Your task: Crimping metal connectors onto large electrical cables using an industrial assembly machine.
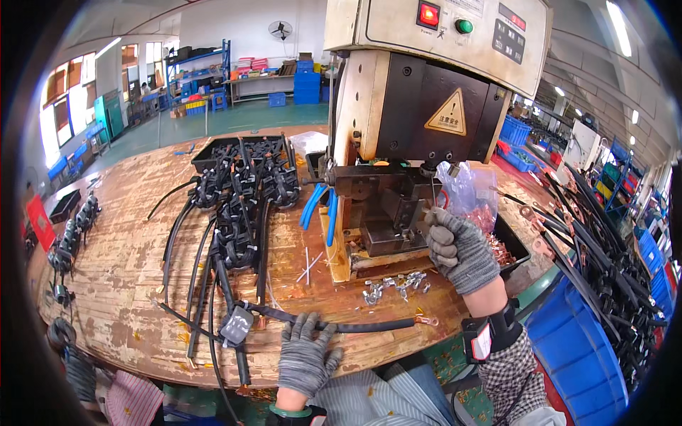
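My left hand, in a grey knit glove, lies over the wooden table near its front edge. Its fingers are stretched out and apart, with the tips touching a thick black cable. That cable has a copper ring terminal at its right end. My right hand, gloved alike, is raised beside the die of a bench press, fingers curled in a pinch. Whatever is between those fingertips is too small to make out. Several silvery metal terminals lie loose on the table in front of the press.
Black cable assemblies pile up in and around a dark tray at left. Blue-handled pliers hang by the press. Right of it stands a black bin of copper parts. A blue crate and many cables crowd the right side.
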Action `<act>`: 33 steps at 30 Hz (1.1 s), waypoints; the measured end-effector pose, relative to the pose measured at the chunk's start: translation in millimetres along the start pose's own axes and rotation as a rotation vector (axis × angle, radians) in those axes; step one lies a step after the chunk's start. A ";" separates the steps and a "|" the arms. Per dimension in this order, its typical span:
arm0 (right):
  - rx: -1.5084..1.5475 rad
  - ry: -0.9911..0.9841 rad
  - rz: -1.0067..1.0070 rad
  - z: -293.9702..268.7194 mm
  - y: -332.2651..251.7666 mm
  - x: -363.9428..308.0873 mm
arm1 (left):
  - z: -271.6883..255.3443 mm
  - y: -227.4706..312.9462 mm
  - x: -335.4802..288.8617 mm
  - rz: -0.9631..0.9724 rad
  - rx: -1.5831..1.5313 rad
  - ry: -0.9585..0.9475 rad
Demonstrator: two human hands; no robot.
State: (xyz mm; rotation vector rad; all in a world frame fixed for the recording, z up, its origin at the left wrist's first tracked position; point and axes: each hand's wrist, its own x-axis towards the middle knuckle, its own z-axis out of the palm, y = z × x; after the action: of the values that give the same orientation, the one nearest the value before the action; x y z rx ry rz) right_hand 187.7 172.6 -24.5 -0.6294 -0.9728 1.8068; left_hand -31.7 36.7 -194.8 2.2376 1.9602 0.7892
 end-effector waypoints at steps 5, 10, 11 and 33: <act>-0.013 -0.113 -0.040 6.4 32.1 29.7 | 1.2 2.8 -0.2 -0.005 0.005 -0.010; 0.064 0.067 -0.208 48.3 46.4 58.7 | 0.6 0.2 0.2 0.014 -0.016 -0.017; 0.089 0.060 -0.240 49.3 46.4 60.9 | 0.5 0.1 0.4 0.018 -0.017 -0.018; -0.413 0.187 -0.091 6.7 -24.2 8.0 | 0.9 5.0 -1.6 0.004 -0.034 0.036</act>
State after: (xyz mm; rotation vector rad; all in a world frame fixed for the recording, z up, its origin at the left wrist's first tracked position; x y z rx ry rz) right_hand 191.5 183.1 -0.6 -0.9729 -1.2348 1.4458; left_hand -26.8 34.5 -194.3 2.2242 1.9427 0.8629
